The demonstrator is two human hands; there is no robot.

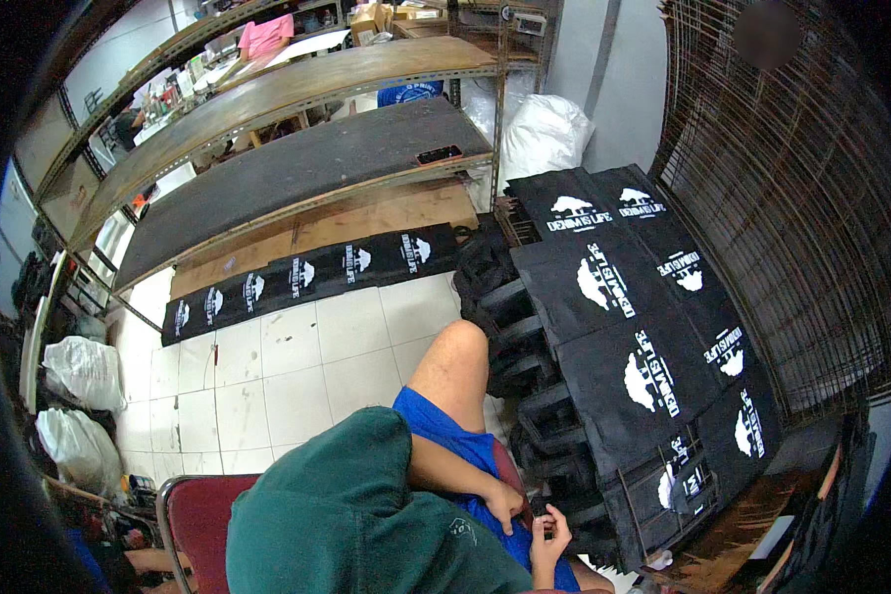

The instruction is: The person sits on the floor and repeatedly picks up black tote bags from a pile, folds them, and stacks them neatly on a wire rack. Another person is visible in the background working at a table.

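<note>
My left hand (506,503) is over my lap, its fingers curled downward above the blue shorts (445,433). Close to its right is my right hand (552,538), with thumb and fingers bent toward each other. A small dark thing (538,506) shows between the two hands, too small and dim to name. What the left fingers hold, if anything, is hidden. Just right of my hands lie piles of black fabric bags (589,342) with white prints, their black handles (533,411) bunched along the near side toward my knee.
A row of black printed pieces (279,284) lies along the low board. Above it stands a metal-framed shelf (307,163) with a phone (439,154). Wire racks (762,198) rise at right. White sacks (549,134) sit behind; a person in pink (265,38) is far off.
</note>
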